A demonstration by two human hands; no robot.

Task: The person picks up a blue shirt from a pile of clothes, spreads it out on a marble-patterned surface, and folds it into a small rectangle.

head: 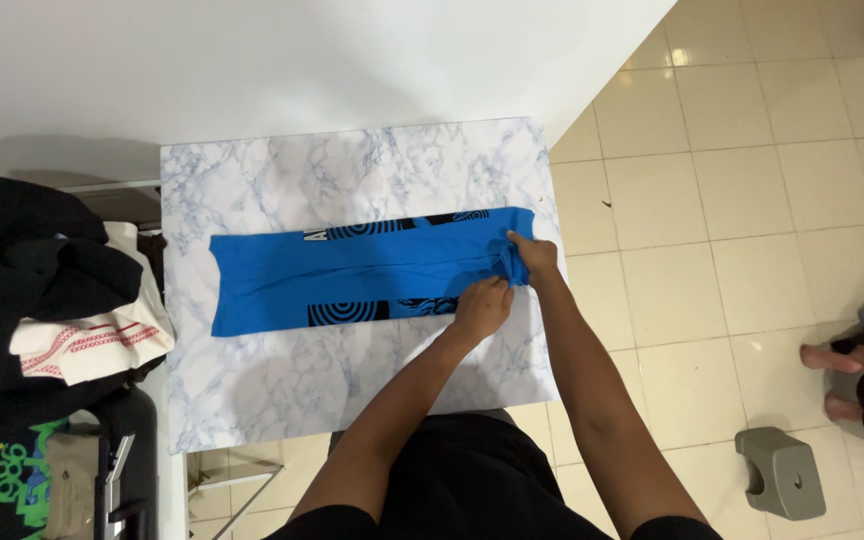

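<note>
A blue garment (352, 270) with black ring prints lies folded into a long strip across a marble-patterned table (282, 380). My right hand (530, 254) pinches a bunched bit of the blue cloth at the strip's right end. Just left of it and nearer to me, my left hand (482, 305) presses on the strip's near edge, fingers curled onto the fabric.
A pile of clothes (42, 290), black and white with red trim, sits left of the table. On the tiled floor at the right are a grey stool (780, 472) and another person's feet (837, 375). A white wall (252, 60) runs behind the table.
</note>
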